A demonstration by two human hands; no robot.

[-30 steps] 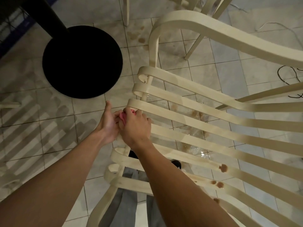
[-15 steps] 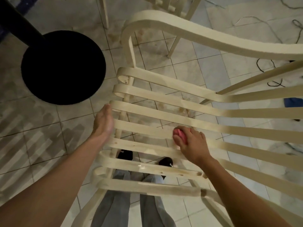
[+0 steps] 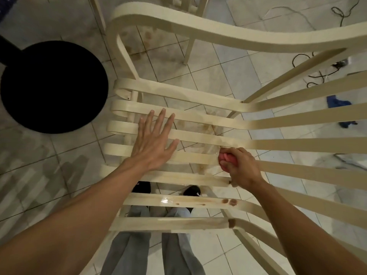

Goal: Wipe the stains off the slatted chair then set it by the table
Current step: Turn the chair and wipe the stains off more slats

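The cream slatted chair point(image 3: 288, 144) fills the head view, its slats running left to right over the tiled floor. My left hand point(image 3: 154, 141) lies flat with straight fingers across the slats near their left ends. My right hand point(image 3: 239, 166) grips a small pink cloth point(image 3: 226, 157) and presses it on a middle slat. Brown stains point(image 3: 229, 201) and a wet sheen show on the slat nearer to me. Another brown spot point(image 3: 231, 223) sits on the nearest slat.
The table's round black base point(image 3: 53, 86) and dark post stand on the floor at the left. Another cream chair's legs point(image 3: 188, 50) are behind. Black cables point(image 3: 317, 74) and a blue cloth point(image 3: 337, 102) lie on the floor at the right. My legs point(image 3: 155, 245) are under the slats.
My left hand has left the chair's left edge and now lies flat on the slats. My right hand with the pink cloth slid right along the slats, away from the left hand.
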